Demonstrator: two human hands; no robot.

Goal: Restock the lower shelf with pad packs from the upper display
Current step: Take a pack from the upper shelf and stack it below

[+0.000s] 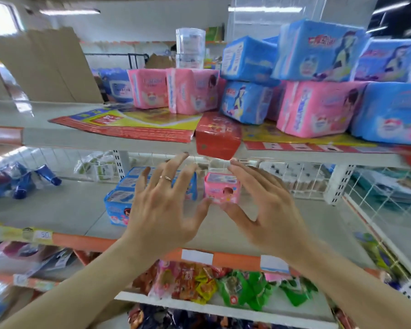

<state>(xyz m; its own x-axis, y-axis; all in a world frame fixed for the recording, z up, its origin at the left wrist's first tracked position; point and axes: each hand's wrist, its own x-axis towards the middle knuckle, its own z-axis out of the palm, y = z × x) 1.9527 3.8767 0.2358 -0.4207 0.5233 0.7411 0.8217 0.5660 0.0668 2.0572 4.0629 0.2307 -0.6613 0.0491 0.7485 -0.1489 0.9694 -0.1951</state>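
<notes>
both hands are spread and hold nothing, left hand (163,205) and right hand (263,205) framing a pink pad pack (222,188) standing upright mid lower shelf (64,210), face to the front edge. blue packs (119,203) beside it; the upper display (318,79) looks well stocked, so plenty left.

A white wall (133,22) stood behind, a ceiling tube light (69,11) glowed, and a window (0,20) shone upper left.
</notes>
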